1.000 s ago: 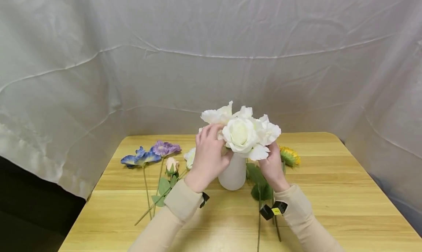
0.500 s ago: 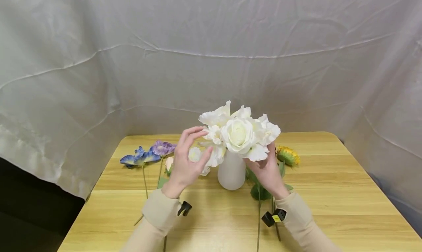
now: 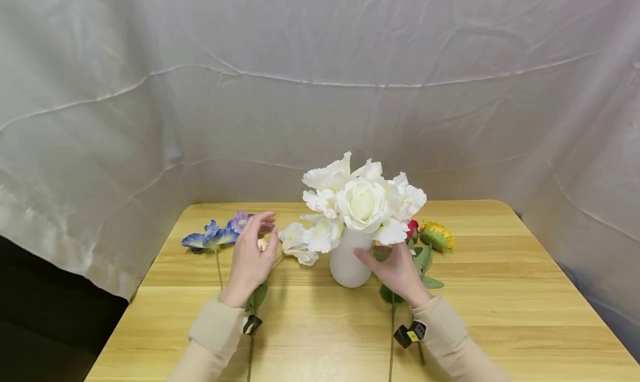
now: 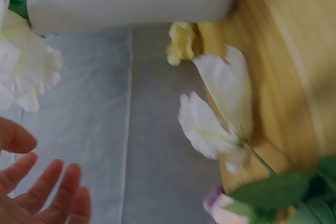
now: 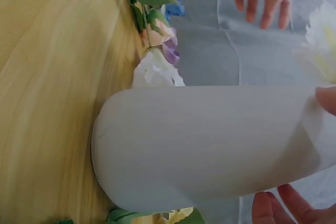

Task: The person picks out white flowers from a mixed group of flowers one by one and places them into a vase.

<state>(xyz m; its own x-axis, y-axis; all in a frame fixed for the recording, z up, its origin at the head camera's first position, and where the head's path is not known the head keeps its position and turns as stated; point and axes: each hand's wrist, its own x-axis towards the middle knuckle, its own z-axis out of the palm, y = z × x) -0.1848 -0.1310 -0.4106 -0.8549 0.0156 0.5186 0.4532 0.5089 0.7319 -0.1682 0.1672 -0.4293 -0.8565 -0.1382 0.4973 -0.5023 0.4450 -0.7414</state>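
Observation:
A white vase (image 3: 346,266) stands upright on the table, holding a cluster of white flowers with a white rose (image 3: 363,205) at its front. My right hand (image 3: 396,271) grips the vase at its upper right side; in the right wrist view the thumb (image 5: 328,99) and the fingers (image 5: 273,211) lie on two sides of it. Away to the left, my left hand (image 3: 251,261) hovers with nothing in it, fingers loosely bent above the flowers lying there. Nearest to it are a purple flower (image 3: 239,221), a blue flower (image 3: 210,237) and a loose white flower (image 3: 299,243).
Right of the vase lie a sunflower (image 3: 437,236), a red flower (image 3: 412,228) and green leaves with long stems. A pale pink rosebud (image 4: 231,211) shows in the left wrist view. Grey cloth (image 3: 320,121) hangs around the wooden table (image 3: 505,315).
My left hand has left the white flowers in the vase and moved left and down. My right hand has slid down from under the blooms onto the vase.

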